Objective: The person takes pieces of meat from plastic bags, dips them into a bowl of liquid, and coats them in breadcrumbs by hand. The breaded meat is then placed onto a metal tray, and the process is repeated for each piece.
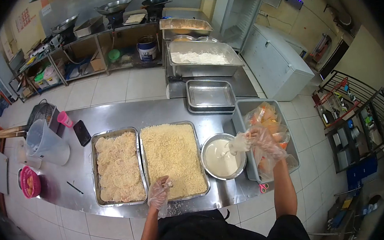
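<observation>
My right hand [268,142], in a clear plastic glove, grips a batter-coated piece [239,144], perhaps meat; the coating hides its kind. The piece hangs over the right rim of a metal bowl [205,162] of white batter [219,156], with a strand running down into it. My left hand [159,192], also gloved, is at the near left corner of a tray of pale crumbs [169,151]. Its fingers are loosely bent and apart, with crumbs on the tips and nothing held. Left of that, another tray [119,166] holds crumb-coated flat pieces.
Right of the bowl, a grey bin [293,150] holds plastic bags of orange food [263,114]. Pink scissors [263,187] lie near it. Stacked trays [210,95] stand behind. Leftward are a phone [82,132], a clear jug [47,142], a pink cup [64,119] and a pink basket [30,181].
</observation>
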{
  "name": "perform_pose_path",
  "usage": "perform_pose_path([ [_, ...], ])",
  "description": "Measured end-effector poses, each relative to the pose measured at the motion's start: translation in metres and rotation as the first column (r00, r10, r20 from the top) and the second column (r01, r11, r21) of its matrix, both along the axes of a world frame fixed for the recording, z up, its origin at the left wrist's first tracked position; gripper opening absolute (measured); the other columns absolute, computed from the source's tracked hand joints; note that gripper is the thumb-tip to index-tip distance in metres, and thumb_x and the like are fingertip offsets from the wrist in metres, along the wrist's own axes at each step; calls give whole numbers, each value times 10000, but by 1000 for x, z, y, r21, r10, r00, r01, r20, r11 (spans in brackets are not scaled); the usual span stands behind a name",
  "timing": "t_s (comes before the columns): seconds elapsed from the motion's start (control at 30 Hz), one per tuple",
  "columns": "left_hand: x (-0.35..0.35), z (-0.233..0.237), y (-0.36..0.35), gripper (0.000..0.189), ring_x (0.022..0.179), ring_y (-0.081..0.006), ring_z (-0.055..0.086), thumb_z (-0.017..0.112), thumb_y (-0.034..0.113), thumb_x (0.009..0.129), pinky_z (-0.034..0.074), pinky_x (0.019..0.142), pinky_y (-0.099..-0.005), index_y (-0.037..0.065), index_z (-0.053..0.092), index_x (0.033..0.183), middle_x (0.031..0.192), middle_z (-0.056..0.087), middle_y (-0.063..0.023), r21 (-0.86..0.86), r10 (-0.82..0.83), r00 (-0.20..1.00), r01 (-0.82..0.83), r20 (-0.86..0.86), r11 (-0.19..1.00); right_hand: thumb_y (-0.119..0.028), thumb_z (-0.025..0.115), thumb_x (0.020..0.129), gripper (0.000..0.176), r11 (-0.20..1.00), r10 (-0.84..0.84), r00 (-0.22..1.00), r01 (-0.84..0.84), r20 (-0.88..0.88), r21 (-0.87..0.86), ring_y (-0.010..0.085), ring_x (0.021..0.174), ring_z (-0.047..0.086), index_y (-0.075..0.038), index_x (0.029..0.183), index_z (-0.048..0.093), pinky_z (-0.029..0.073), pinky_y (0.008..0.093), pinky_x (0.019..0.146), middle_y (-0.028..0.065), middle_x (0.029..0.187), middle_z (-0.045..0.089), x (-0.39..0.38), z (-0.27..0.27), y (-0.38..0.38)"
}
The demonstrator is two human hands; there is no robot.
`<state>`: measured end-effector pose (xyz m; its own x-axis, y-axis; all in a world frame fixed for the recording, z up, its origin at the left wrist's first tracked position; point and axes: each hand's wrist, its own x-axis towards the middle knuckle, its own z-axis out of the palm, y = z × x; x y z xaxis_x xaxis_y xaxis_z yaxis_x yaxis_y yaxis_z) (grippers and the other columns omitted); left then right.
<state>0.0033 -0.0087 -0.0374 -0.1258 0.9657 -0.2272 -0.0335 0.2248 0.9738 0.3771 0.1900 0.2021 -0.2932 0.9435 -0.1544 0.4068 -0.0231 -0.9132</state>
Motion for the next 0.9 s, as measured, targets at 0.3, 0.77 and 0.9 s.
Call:
perform_pose_path([
  [0.3, -14, -12, 4, 447, 1037, -203, 589, 533, -36, 800, 471, 890, -309, 7, 505, 1244, 1149, 591, -122, -13, -28, 989, 31, 143, 999, -60, 686, 802, 141, 967, -217, 970, 229, -111, 109, 114, 742, 621, 28, 906, 650, 514, 244, 670, 58, 849, 660, -29, 29, -35],
  [0.77, -19, -20, -9, 404, 915, -176, 623, 593, 55, 831, 495, 767, -270, 10, 530, 1228, 1059, 619, -65, -42, 11, 967, -1, 255, 999, -35, 686, 800, 96, 942, -283, 947, 304, -149, 140, 106, 674, 611, -13, 871, 626, 508, 239, 582, 42, 787, 642, -12, -37, -35],
  [0.9, -14, -18, -5, 404, 899, -173, 631, 573, 47, 838, 497, 778, -275, 13, 522, 1237, 1067, 620, -66, -27, -42, 974, 50, 221, 998, -42, 690, 798, 104, 948, -297, 952, 304, -81, 95, 105, 668, 603, -8, 873, 625, 506, 237, 588, 37, 777, 635, -14, -105, -34],
])
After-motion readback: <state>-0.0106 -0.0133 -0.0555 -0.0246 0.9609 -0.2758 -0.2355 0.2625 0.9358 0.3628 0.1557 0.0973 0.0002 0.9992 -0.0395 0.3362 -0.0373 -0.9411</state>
